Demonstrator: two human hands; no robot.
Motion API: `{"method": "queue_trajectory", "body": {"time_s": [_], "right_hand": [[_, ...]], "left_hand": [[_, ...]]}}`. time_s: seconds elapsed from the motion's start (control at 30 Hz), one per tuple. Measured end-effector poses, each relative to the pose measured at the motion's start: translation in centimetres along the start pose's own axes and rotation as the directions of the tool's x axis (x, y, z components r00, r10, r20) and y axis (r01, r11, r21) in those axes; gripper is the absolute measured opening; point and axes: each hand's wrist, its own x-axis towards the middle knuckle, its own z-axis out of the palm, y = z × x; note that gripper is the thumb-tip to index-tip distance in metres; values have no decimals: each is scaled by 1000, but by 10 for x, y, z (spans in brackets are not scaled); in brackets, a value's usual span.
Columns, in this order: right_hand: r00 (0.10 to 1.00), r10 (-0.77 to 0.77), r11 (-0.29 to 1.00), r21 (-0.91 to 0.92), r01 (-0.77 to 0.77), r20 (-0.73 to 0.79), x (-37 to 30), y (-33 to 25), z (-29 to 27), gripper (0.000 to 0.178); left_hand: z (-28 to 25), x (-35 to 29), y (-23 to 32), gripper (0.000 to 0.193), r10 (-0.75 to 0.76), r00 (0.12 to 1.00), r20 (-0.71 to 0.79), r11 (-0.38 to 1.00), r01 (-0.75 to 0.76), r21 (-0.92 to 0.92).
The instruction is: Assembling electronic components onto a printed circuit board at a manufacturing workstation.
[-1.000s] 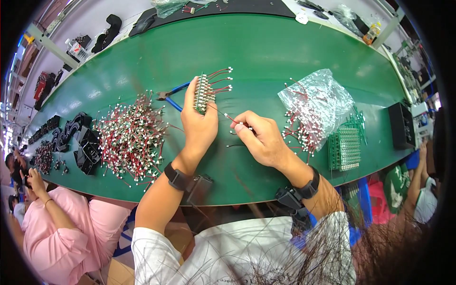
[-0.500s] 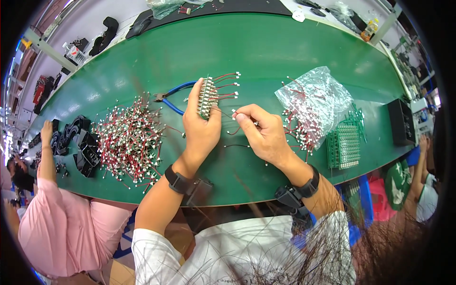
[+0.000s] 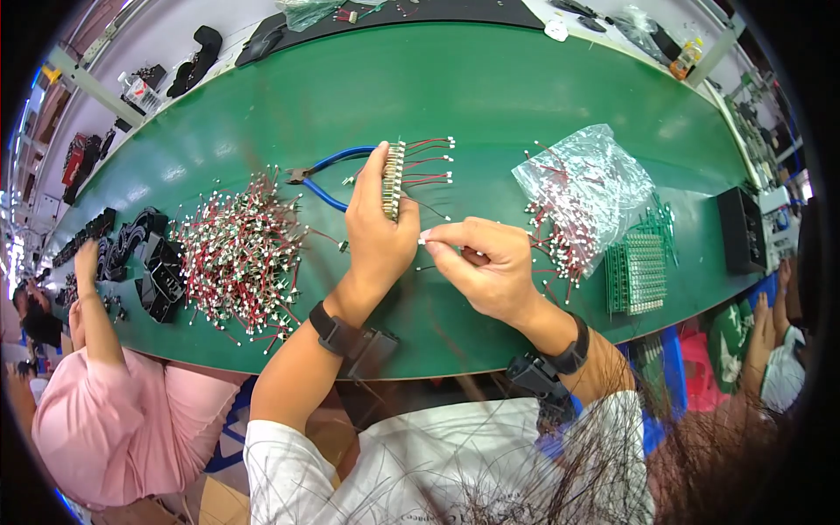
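My left hand (image 3: 374,241) is closed around a narrow strip of circuit boards (image 3: 394,179), held upright. Several short red and black cables (image 3: 429,160) with white plugs stick out from its right side; one darker cable hangs lower, near its bottom end. Just below and to the right, my right hand (image 3: 492,267) is closed in a pinch, thumb and forefinger on a small white connector (image 3: 425,237). Most of whatever else lies inside that hand is hidden by its fingers. The connector is close to the heel of my left hand.
Blue-handled pliers (image 3: 337,159) lie behind my left hand. A large heap of cables (image 3: 241,254) is on the left; a clear plastic bag (image 3: 604,179) with more cables and stacked green boards (image 3: 646,271) are on the right. A person in pink (image 3: 109,411) works at far left.
The board strip has shifted slightly right and turned more edge-on. My right hand has moved down a little, away from the strip's lower end; the cable there now hangs free of my fingers.
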Motion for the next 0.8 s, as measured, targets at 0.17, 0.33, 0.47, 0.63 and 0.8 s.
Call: {"method": "queue_trajectory", "body": {"time_s": [0.17, 0.33, 0.47, 0.63, 0.8], "right_hand": [[999, -13, 996, -86, 10, -31, -1, 10, 5, 11], [991, -60, 986, -159, 41, -116, 1, 16, 5, 11], [983, -137, 970, -220, 107, -124, 2, 14, 4, 12], [973, -177, 959, -248, 137, -149, 2, 16, 3, 12], [973, -187, 959, -242, 151, -137, 2, 14, 3, 11]], "left_hand": [[5, -7, 15, 68, 67, 996, 55, 998, -66, -7], [7, -12, 13, 71, 93, 988, 122, 993, -83, -85], [6, -14, 15, 69, 61, 982, 178, 991, -38, -132], [6, -13, 18, 69, 50, 976, 214, 983, -10, -184], [5, -12, 18, 68, 148, 971, 187, 985, -127, -120]]}}
